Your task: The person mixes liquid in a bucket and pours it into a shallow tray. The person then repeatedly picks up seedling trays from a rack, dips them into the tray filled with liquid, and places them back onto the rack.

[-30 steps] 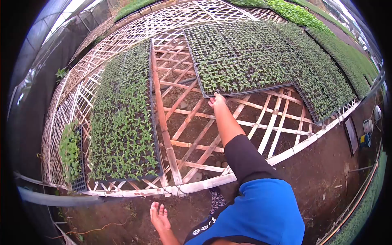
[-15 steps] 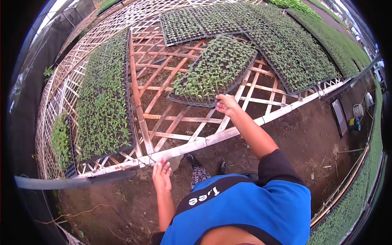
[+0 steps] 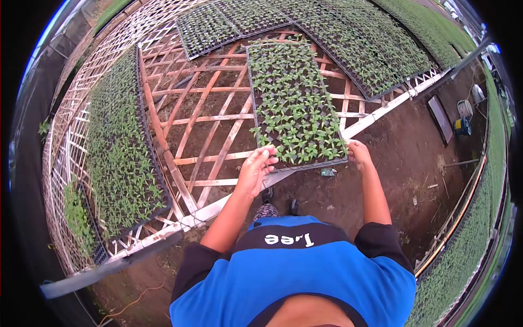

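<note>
The left hand (image 3: 255, 170) curls its fingers over the near left corner of a black seedling tray (image 3: 294, 106); the right hand (image 3: 359, 153) grips the near right corner. The tray lies lengthwise on the bamboo lattice bench (image 3: 207, 117), its near edge overhanging the rail. More seedling trays (image 3: 117, 147) sit left and beyond.

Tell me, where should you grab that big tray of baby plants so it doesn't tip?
Grip the seedling tray by its near short edge, one corner each, coming from the person's side. It is long and flat, so spread hands balance it best. The left hand and right hand hold it like that.
</note>
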{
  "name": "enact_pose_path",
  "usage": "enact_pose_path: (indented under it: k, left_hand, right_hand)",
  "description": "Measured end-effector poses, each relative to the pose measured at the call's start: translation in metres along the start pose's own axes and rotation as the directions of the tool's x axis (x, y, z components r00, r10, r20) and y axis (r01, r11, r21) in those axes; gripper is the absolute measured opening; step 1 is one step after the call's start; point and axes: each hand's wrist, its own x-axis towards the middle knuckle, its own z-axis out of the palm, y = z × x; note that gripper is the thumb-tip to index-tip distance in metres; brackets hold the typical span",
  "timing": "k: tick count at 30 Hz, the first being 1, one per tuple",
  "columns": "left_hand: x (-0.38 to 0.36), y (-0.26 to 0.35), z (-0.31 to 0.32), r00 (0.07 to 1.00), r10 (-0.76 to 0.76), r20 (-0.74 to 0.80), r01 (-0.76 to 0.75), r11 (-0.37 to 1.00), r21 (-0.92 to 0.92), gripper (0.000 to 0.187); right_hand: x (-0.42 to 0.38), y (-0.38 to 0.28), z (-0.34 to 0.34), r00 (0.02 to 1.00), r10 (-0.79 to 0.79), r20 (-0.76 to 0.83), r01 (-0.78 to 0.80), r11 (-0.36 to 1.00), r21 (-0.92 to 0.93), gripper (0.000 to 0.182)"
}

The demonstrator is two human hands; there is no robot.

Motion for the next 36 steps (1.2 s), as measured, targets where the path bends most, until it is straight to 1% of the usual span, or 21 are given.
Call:
enact_pose_path:
  k: [3,4,5,6,8,9,10,12,13,16,18,23,25,26,27,28,30,32,33,35,36]
  left_hand:
    - [0.014,0.013,-0.005,0.999,-0.039,0.018,0.039,0.999,0.017,0.025]
    - [0.018,0.016,-0.007,0.998,-0.052,0.022,0.051,0.998,0.022,0.025]
    - [0.021,0.02,-0.008,0.998,-0.063,0.029,0.062,0.998,0.023,0.025]
    - [0.026,0.021,-0.009,0.996,-0.076,0.043,0.075,0.997,0.026,0.025]
    - [0.036,0.024,-0.012,0.993,-0.099,0.062,0.097,0.995,0.03,0.025]
    - [0.041,0.027,-0.01,0.991,-0.121,0.055,0.121,0.993,0.016,0.025]
    - [0.049,0.028,-0.01,0.989,-0.128,0.08,0.127,0.992,0.025,0.025]
    - [0.068,0.032,-0.01,0.984,-0.129,0.125,0.125,0.991,0.039,0.025]
    - [0.079,0.037,-0.009,0.981,-0.147,0.124,0.141,0.988,0.058,0.027]
    - [0.114,0.055,0.001,0.976,-0.104,0.191,0.078,0.987,0.138,0.025]
    - [0.144,0.072,0.01,0.971,-0.082,0.225,0.048,0.987,0.156,0.023]
    - [0.239,0.108,0.032,0.962,-0.007,0.272,-0.061,0.969,0.239,0.025]
    - [0.288,0.114,0.034,0.969,0.039,0.242,-0.126,0.926,0.355,0.026]
    - [0.313,0.115,0.03,0.967,0.069,0.244,-0.169,0.892,0.42,0.027]
    - [0.348,0.116,0.029,0.968,0.169,0.184,-0.249,0.69,0.68,0.031]
    - [0.373,0.115,0.015,0.944,0.296,0.144,-0.262,0.409,0.874,0.035]
    - [0.416,0.099,-0.017,0.95,0.27,0.159,-0.173,0.031,0.984,0.053]
    - [0.438,0.081,-0.041,0.996,0.069,0.063,-0.061,-0.034,0.998,0.062]
    - [0.441,0.079,-0.046,0.999,-0.045,0.006,-0.002,0.103,0.995,0.063]
    - [0.431,0.09,-0.043,0.973,-0.219,0.067,0.001,0.294,0.956,0.061]
    - [0.431,0.092,-0.041,0.966,-0.257,0.04,0.05,0.334,0.941,0.053]
  right_hand:
    - [-0.03,0.045,0.008,0.937,0.077,-0.341,0.023,0.96,0.28,0.02]
    - [-0.031,0.076,0.01,0.924,0.134,-0.359,-0.031,0.96,0.278,0.019]
    - [-0.052,0.082,0.032,0.933,0.179,-0.312,-0.091,0.956,0.278,0.017]
    - [-0.076,0.077,0.056,0.97,0.213,-0.121,-0.156,0.918,0.365,0.018]
    - [-0.097,0.07,0.1,0.953,0.204,0.222,-0.291,0.818,0.496,0.024]
    - [-0.098,0.068,0.119,0.943,0.175,0.284,-0.316,0.74,0.594,0.022]
    - [-0.095,0.064,0.137,0.939,0.216,0.268,-0.343,0.658,0.671,0.021]
    - [-0.089,0.055,0.166,0.929,0.369,0.034,-0.269,0.609,0.746,0.021]
    - [-0.089,0.049,0.176,0.923,0.382,-0.051,-0.232,0.656,0.719,0.02]
    - [-0.104,0.027,0.186,0.924,0.223,-0.311,-0.003,0.817,0.576,0.018]
    - [-0.109,0.019,0.179,0.924,0.091,-0.371,0.138,0.826,0.547,0.017]
    - [-0.138,-0.02,0.144,0.872,-0.063,-0.485,0.356,0.763,0.54,0.018]
    - [-0.15,-0.031,0.121,0.837,-0.068,-0.543,0.402,0.748,0.527,0.02]
    - [-0.157,-0.036,0.11,0.808,-0.109,-0.579,0.459,0.732,0.504,0.018]
    - [-0.164,-0.049,0.098,0.774,-0.124,-0.621,0.507,0.709,0.49,0.016]
    - [-0.172,-0.058,0.09,0.749,-0.136,-0.648,0.542,0.689,0.482,0.014]
    - [-0.18,-0.068,0.08,0.732,-0.116,-0.672,0.546,0.69,0.475,0.012]
    - [-0.181,-0.066,0.066,0.738,-0.133,-0.661,0.554,0.679,0.482,0.011]
    - [-0.18,-0.066,0.062,0.739,-0.136,-0.659,0.556,0.676,0.484,0.01]
    - [-0.179,-0.071,0.058,0.749,-0.146,-0.646,0.557,0.668,0.494,0.01]
    - [-0.176,-0.073,0.056,0.765,-0.16,-0.624,0.552,0.662,0.506,0.008]
